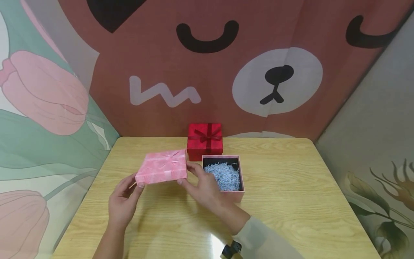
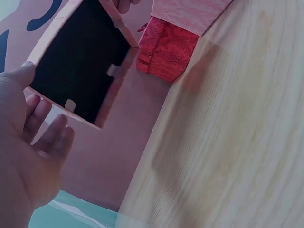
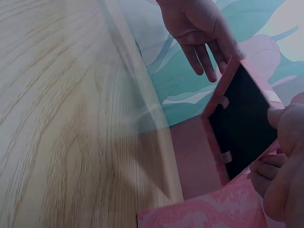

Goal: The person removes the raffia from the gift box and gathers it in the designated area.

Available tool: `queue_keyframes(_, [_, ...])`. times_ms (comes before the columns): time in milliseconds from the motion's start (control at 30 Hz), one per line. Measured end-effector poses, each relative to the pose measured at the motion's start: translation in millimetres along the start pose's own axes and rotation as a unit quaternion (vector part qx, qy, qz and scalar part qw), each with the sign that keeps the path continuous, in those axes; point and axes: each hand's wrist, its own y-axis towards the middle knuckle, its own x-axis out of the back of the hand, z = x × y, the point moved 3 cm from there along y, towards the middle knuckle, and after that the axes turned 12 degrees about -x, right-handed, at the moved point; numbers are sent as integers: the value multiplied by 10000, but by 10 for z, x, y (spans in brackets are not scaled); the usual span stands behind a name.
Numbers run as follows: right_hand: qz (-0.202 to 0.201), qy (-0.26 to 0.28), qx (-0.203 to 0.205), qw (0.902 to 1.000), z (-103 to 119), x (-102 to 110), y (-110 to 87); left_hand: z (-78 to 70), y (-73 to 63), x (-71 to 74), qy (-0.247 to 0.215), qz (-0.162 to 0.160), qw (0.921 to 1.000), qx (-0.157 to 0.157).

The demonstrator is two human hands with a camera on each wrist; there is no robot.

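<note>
A pink gift box lid [image 1: 163, 167] with a ribbon bow is held up over the table between both hands. My left hand [image 1: 123, 201] pinches its near left corner, while my right hand [image 1: 203, 187] grips the right side. Both wrist views show the black inside of the lid [image 2: 80, 61], with small pale tabs at its edge. Just right of my right hand stands the open pink box [image 1: 235, 196], partly hidden by that hand. Light blue shredded paper [image 1: 225, 176] lies inside it.
Behind the open box, a red gift box [image 1: 201, 145] with a dark red ribbon bow stands at the table's back edge. The wooden table [image 1: 291, 201] meets a wall hanging with a bear face [image 1: 207, 72]. Printed flower panels flank both sides.
</note>
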Motion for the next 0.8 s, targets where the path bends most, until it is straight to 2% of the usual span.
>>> queue_keyframes(267, [-13,165,70,9998,65,-127,1,39,4,72,191,-314,9977,562])
queue_keyframes(567, [-88,156,384,9991,121,-232,16,69,40,138,334,-305,9958,798])
queue_keyframes(667, [-118,131,395,9991,136,-270,17,80,60,150,219,-347,9958,815])
queue_keyframes(800, [91,140,230,9996,131,-345,4,123,93,160,-243,-477,9958,744])
